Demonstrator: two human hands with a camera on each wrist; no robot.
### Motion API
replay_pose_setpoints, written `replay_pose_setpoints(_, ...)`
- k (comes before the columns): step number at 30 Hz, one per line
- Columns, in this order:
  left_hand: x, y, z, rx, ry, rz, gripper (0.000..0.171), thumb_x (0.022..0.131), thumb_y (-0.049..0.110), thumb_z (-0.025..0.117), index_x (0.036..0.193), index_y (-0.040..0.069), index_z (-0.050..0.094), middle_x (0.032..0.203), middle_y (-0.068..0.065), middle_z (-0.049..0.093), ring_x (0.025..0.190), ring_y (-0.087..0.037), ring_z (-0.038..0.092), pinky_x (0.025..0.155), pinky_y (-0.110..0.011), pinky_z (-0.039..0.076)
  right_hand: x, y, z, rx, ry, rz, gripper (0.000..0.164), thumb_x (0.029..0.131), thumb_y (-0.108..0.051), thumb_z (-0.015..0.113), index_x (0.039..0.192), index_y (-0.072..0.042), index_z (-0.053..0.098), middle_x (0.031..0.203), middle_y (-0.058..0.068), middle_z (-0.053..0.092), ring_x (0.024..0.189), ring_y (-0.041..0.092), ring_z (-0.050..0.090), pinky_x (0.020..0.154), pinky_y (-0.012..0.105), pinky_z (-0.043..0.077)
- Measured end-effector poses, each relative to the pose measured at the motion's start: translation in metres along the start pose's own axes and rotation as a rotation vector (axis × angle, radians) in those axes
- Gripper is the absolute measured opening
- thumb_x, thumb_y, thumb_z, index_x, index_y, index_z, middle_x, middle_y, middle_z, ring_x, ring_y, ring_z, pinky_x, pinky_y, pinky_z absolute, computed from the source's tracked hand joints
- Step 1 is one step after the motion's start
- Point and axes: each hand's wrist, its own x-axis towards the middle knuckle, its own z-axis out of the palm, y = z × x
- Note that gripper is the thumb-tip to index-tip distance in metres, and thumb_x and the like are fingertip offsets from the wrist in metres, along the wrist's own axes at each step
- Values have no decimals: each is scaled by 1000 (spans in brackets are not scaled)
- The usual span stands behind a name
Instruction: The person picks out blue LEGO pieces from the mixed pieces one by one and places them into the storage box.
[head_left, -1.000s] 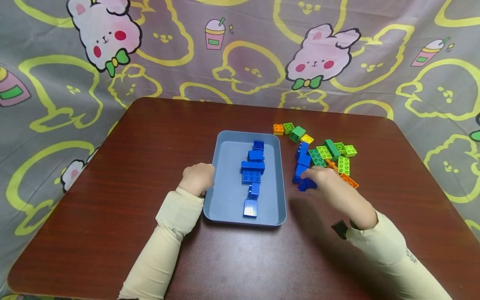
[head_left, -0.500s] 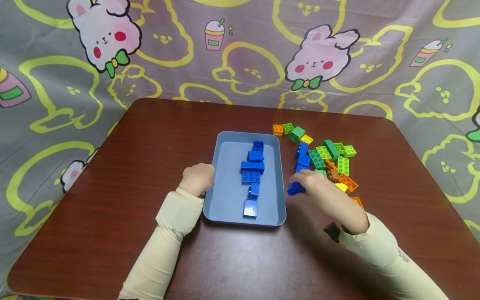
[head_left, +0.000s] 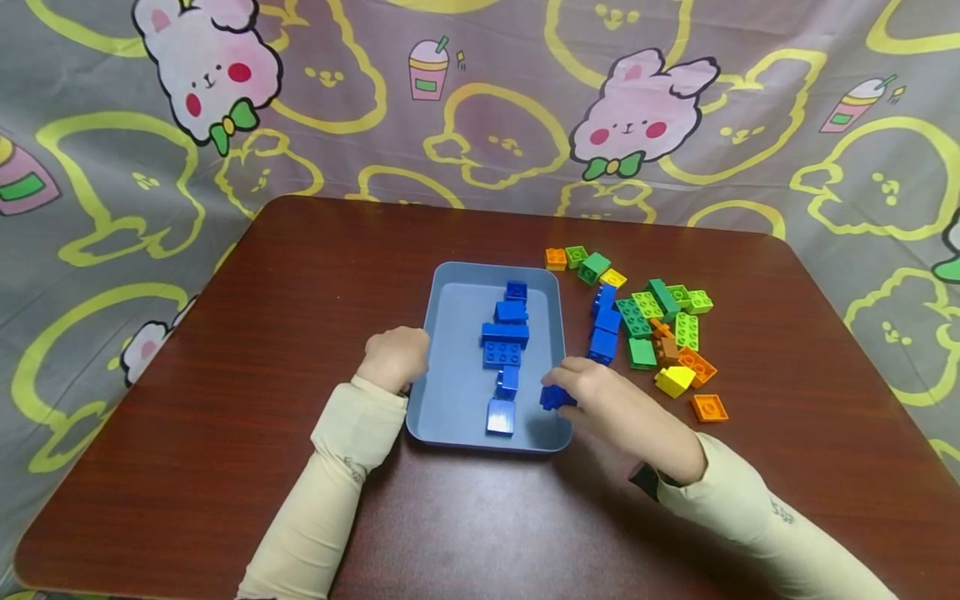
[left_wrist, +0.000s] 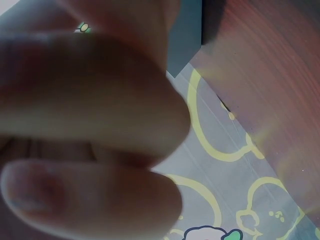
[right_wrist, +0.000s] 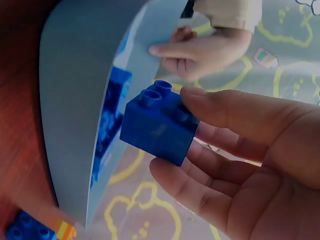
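A blue-grey tray [head_left: 457, 417] lies on the table with several blue toy bricks [head_left: 502, 354] in a rough column inside. My left hand [head_left: 395, 358] grips the tray's left rim with curled fingers; the left wrist view shows those fingers [left_wrist: 95, 195] up close, and their exact contact is hidden. Over the tray's right rim, my right hand [head_left: 618, 412] pinches a blue building brick [right_wrist: 159, 127] between thumb and fingertips. Its round studs show in the right wrist view. The held brick [head_left: 555, 397] is above the tray floor, right of the bricks inside.
Right of the tray stand more blue bricks [head_left: 603, 333]. Beyond them lie green bricks [head_left: 634, 317], a yellow brick [head_left: 675, 381] and orange bricks [head_left: 708, 408]. A patterned cloth [head_left: 510, 150] hangs behind the table [head_left: 337, 275].
My right hand has carried the blue brick leftward from the pile to over the tray's right side, uncovering green, yellow and orange bricks. My left hand and the tray have stayed put.
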Motion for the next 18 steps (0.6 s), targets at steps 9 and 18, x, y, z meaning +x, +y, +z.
replay_pose_setpoints(9,1,0,0,2,-1,0,21,88,6,45,76,6,62,55,-6,55,49,-18,54,53,-40,43,4,-8,11,-30,-62,-45,32,68,-1,76,97,1,63,83,7,59,74,16,59,61,23,50)
replay_pose_setpoints(18,0,0,-1,-2,-5,8,22,88,5,45,74,6,61,54,-6,55,48,-18,54,53,-39,43,4,-9,20,-47,-82,-98,30,69,-3,76,96,1,63,83,8,58,72,16,59,62,24,50)
